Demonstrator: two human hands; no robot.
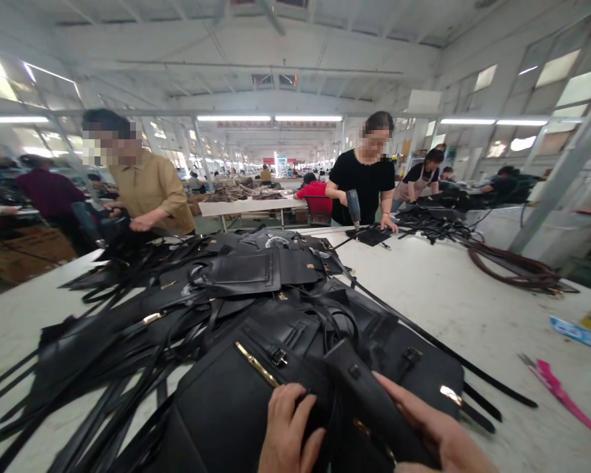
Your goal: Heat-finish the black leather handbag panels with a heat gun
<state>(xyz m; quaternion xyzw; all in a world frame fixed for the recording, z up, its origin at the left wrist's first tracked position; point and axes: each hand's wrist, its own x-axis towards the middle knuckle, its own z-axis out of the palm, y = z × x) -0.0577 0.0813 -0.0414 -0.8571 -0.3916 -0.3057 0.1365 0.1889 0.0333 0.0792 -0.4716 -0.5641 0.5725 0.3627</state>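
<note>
In the lower middle lies a black leather bag [217, 401] with a gold zip [257, 363] and a small buckle. My left hand [289, 430] is on it just below the zip, fingers curled against the leather and thumb a little apart. At the lower right, my right hand [431, 427] grips a second black leather bag piece [367, 394], tilted up, with fingers along its right edge and the thumb low in front. Gold hardware shows on that piece's lower part. Its underside is hidden.
A heap of black leather bags and straps [246, 272] covers the table's middle and left. Pink-handled snips [554, 381] lie at right, near coiled brown straps [517, 269]. Across the table, one person [145, 184] handles black pieces; another [362, 177] holds a heat gun [353, 207].
</note>
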